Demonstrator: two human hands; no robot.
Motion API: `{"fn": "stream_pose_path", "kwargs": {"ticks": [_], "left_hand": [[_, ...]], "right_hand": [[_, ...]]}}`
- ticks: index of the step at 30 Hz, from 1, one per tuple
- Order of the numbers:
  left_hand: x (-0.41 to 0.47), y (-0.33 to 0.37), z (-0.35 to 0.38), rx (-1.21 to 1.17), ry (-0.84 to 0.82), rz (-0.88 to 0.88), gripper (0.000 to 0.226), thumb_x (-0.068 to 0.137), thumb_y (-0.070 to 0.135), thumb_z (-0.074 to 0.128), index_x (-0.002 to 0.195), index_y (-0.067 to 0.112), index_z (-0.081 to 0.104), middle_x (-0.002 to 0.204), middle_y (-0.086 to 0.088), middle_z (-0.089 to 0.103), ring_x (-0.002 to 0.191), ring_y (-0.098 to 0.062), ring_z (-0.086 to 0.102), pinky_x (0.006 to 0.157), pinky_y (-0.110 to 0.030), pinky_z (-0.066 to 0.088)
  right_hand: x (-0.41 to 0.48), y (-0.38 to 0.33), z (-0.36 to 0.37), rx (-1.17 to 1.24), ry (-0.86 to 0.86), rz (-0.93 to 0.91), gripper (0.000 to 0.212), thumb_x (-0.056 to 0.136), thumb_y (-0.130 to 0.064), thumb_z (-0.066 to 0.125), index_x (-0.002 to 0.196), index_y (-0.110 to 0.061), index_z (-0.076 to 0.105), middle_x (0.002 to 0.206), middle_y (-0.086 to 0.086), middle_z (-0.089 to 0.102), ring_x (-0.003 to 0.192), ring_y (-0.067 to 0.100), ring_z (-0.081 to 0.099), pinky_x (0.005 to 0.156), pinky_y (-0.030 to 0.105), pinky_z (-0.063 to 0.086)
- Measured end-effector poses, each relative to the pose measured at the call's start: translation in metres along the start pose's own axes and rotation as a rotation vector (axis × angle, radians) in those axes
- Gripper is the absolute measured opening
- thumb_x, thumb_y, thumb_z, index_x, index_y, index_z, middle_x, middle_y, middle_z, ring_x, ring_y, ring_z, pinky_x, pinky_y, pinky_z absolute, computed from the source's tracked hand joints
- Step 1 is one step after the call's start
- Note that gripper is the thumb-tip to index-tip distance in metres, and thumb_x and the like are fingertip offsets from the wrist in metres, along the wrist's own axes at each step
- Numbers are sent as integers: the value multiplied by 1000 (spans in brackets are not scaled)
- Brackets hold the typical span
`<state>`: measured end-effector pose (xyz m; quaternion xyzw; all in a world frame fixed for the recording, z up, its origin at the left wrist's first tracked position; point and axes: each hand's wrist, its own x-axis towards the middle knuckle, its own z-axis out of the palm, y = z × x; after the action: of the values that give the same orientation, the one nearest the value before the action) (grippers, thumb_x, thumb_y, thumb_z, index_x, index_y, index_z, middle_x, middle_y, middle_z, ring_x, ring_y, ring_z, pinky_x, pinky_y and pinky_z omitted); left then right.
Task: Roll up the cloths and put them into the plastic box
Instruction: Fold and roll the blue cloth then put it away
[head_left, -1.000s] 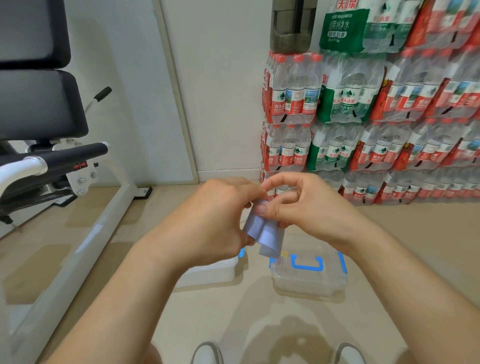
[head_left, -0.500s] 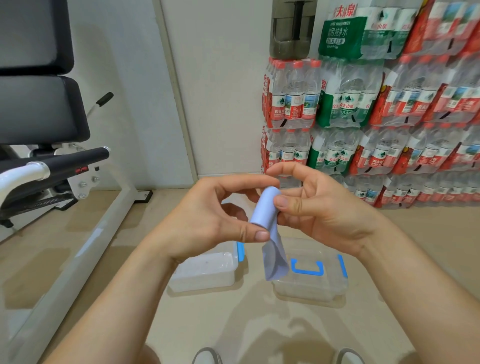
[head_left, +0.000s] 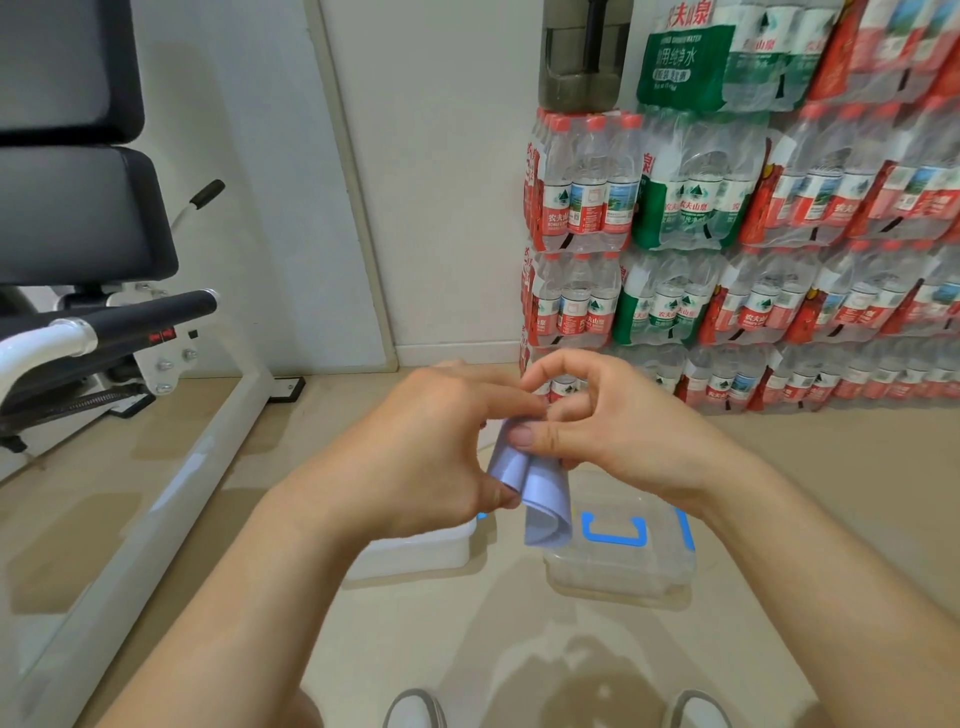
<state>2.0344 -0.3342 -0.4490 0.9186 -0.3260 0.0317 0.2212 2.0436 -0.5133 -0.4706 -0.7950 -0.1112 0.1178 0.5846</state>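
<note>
Lavender-blue cloth (head_left: 543, 499), partly rolled, was held up in the air between both hands at the centre of the view, close in front of the person. The left hand (head_left: 431, 457) gripped it from the left, fingers curled round the roll. The right hand (head_left: 618, 431) pinched its upper end, with the thumb pressed flat across the fabric and the forefinger arched above. The two hands were together, meeting at the cloth. A loose tail of the cloth hung below them and curled under at its lower edge.

On the beige floor (head_left: 415, 639) beneath sat two plastic items, near each other but apart. A translucent white plastic box (head_left: 415, 553) lay under the left hand, mostly hidden by it, with a bit of blue showing at its right end. To its right sat a clear plastic piece (head_left: 623, 577) with a blue handle shape on top and blue at its side. Whether this was a lid or a second, closed box could not be told. The hanging tail of the cloth overlapped its left edge in the view.

The toes of two shoes (head_left: 415, 709) showed at the bottom edge. Shrink-wrapped packs of bottled water (head_left: 727, 234), labelled red and green, were stacked against the wall on the right. A black padded exercise bench (head_left: 78, 208) on a white frame stood on the left.
</note>
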Motion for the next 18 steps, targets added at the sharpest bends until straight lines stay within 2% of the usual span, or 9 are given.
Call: {"fn": "stream_pose_path", "kwargs": {"ticks": [1, 3, 6, 9, 11, 12, 14, 16, 18], "left_hand": [[1, -2, 1, 0, 1, 2, 55, 62, 19, 83, 112, 35, 66, 104, 22, 59, 93, 0, 49, 80, -9, 39], [1, -5, 2, -204, 7, -64, 61, 64, 13, 82, 116, 39, 62, 106, 23, 58, 93, -2, 51, 78, -14, 45], [0, -9, -1, -590, 24, -131, 64, 62, 2, 83, 114, 35, 64, 102, 20, 64, 94, -14, 55, 74, -34, 50], [-1, -9, 0, -748, 23, -99, 59, 59, 5, 80, 111, 29, 67, 110, 5, 68, 103, -27, 56, 73, -48, 48], [0, -10, 0, -821, 30, -82, 57, 58, 5, 81, 110, 26, 68, 112, -6, 68, 101, -30, 57, 75, -56, 46], [0, -10, 0, -856, 42, -79, 57, 57, 4, 81, 108, 24, 68, 111, -7, 69, 96, -29, 58, 76, -55, 47], [0, -10, -2, -917, 63, -71, 55, 55, 2, 81, 105, 23, 70, 107, -5, 72, 87, -25, 56, 74, -43, 50], [-1, -11, -4, -965, 82, -73, 55, 53, 0, 81, 100, 26, 73, 102, -2, 74, 84, -25, 56, 71, -29, 54], [-2, -14, -7, -982, 115, -113, 54, 50, -2, 79, 97, 25, 75, 97, -4, 74, 85, -27, 57, 73, -29, 56]], "right_hand": [[1, 0, 1, 14, 19, -7, 41, 71, -28, 80, 103, -23, 57, 85, 11, 76, 82, 27, 70, 88, 48, 52], [2, 1, -3, 126, 29, -22, 43, 71, -19, 78, 107, -16, 55, 86, 18, 74, 81, 31, 68, 89, 50, 51], [0, -1, -10, 368, -24, -44, 48, 67, -9, 73, 110, -11, 52, 83, 22, 71, 80, 32, 67, 87, 48, 51], [0, -1, -9, 476, -78, -65, 44, 72, -1, 73, 110, -10, 53, 86, 26, 70, 98, 45, 65, 88, 46, 54], [1, 0, -9, 498, -85, -81, 39, 74, -1, 70, 109, -10, 54, 85, 23, 71, 96, 42, 66, 83, 42, 56], [1, -1, -9, 489, -93, -88, 38, 74, -3, 69, 108, -12, 55, 84, 21, 72, 92, 38, 67, 80, 40, 56], [0, -2, -9, 441, -123, -89, 36, 75, -12, 68, 110, -15, 57, 84, 16, 73, 84, 29, 66, 73, 35, 53], [-1, -2, -10, 377, -151, -79, 43, 73, -20, 73, 113, -17, 59, 94, 21, 71, 88, 28, 62, 74, 38, 46], [-1, -1, -12, 324, -162, -61, 50, 65, -23, 81, 111, -22, 64, 97, 28, 65, 88, 30, 56, 78, 43, 40]]}}
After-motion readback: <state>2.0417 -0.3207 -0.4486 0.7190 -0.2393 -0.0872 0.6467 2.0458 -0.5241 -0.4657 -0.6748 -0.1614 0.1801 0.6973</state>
